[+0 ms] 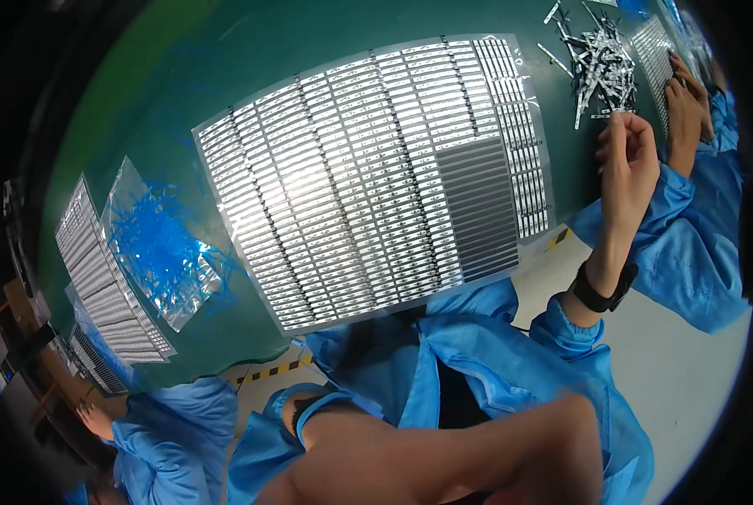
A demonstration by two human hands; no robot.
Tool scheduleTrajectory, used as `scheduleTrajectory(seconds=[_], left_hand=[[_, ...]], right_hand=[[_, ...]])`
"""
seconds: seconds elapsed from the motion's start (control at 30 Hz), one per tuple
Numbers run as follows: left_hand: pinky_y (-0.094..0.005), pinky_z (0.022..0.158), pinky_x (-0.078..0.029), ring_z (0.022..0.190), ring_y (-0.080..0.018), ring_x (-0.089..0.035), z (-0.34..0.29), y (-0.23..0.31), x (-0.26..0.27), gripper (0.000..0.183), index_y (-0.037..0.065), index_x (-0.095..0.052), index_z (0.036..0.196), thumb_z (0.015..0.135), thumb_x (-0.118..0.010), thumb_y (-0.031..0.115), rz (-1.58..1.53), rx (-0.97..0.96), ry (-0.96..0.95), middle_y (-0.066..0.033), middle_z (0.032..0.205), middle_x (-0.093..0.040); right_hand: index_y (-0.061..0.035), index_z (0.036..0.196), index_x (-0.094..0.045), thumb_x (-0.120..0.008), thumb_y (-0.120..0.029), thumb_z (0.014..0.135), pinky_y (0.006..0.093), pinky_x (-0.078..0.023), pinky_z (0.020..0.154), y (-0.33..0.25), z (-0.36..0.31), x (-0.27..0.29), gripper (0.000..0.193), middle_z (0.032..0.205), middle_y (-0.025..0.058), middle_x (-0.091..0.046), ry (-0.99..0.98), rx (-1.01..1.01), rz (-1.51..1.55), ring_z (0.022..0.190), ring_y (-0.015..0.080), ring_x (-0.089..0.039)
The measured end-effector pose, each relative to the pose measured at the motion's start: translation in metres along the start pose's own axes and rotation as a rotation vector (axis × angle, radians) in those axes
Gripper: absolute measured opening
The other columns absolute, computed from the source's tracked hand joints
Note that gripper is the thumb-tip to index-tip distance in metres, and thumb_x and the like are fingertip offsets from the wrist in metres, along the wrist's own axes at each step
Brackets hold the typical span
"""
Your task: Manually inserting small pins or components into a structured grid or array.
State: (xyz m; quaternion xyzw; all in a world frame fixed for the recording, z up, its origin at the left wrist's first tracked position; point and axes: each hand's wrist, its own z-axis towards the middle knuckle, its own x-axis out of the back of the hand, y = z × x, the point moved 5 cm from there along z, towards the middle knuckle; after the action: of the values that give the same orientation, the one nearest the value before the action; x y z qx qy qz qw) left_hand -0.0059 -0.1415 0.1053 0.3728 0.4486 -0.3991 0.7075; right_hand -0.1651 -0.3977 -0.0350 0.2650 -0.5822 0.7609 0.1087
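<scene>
Left arm point(444, 454) — right hand point(629, 168) by strips point(605, 71)

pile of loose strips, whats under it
Green tabletop shows around the pile of loose strips and between the scattered ones at its edge. Whatever lies beneath its dense middle is covered, so that can't be seen.

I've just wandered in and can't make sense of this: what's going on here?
The person wearing the camera has their right hand at the near edge of a loose pile of small strips; whether the fingers grip one is unclear. Their left arm is blurred, close to the camera. Ahead lies a large sheet of silvery strips, with a darker patch at its lower right. A co-worker's hands are on another sheet.
</scene>
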Motion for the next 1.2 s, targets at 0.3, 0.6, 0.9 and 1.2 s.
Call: scheduleTrajectory(seconds=[0.3, 0.6, 0.9, 1.2], left_hand=[[-0.0333, 0.077, -0.046, 0.086, -0.0215, -0.055, -0.001, 0.015, 0.018, 0.041, 0.01, -0.054, 0.105, 0.102, -0.06, 0.05, 0.067, -0.003, 0.139, -0.0113, 0.105, -0.052], [-0.0274, 0.074, -0.041, 0.082, -0.0141, -0.05, -0.034, 0.024, 0.081, 0.025, 0.007, -0.053, 0.088, 0.081, -0.073, -0.005, 0.867, 0.029, 0.316, -0.0158, 0.099, -0.057], [-0.0264, 0.068, -0.045, 0.078, -0.015, -0.058, -0.037, 0.033, 0.088, 0.015, 0.0, -0.065, 0.095, 0.085, -0.073, -0.007, 1.146, 0.119, 0.315, -0.0118, 0.095, -0.063], [-0.0272, 0.074, -0.052, 0.088, -0.0161, -0.066, -0.026, 0.025, 0.093, 0.036, -0.008, -0.067, 0.13, 0.095, -0.064, 0.0, 1.212, 0.314, 0.495, -0.019, 0.113, -0.071]], right_hand=[[-0.0024, 0.108, -0.064, -0.065, -0.015, 0.105, 0.018, -0.045, 0.056, -0.034, -0.023, 0.003, 0.013, 0.082, 0.0008, -0.065, 0.051, 0.034, 0.101, 0.068, 0.004, -0.059], [0.0003, 0.105, -0.057, -0.063, -0.005, 0.104, 0.0194, -0.05, 0.057, -0.063, -0.038, -0.009, 0.009, 0.081, 0.0038, -0.066, 0.128, 0.174, 0.214, 0.07, 0.0062, -0.063], [0.003, 0.107, -0.059, -0.063, -0.002, 0.103, 0.0214, -0.053, 0.063, -0.074, -0.049, -0.011, 0.008, 0.086, 0.0083, -0.07, 0.192, 0.241, 0.102, 0.074, 0.0103, -0.068], [0.0029, 0.091, -0.067, -0.079, -0.002, 0.08, 0.0293, -0.057, 0.062, -0.134, -0.113, -0.04, 0.017, 0.085, 0.0135, -0.071, -0.456, 0.753, 0.232, 0.072, 0.0243, -0.071]])
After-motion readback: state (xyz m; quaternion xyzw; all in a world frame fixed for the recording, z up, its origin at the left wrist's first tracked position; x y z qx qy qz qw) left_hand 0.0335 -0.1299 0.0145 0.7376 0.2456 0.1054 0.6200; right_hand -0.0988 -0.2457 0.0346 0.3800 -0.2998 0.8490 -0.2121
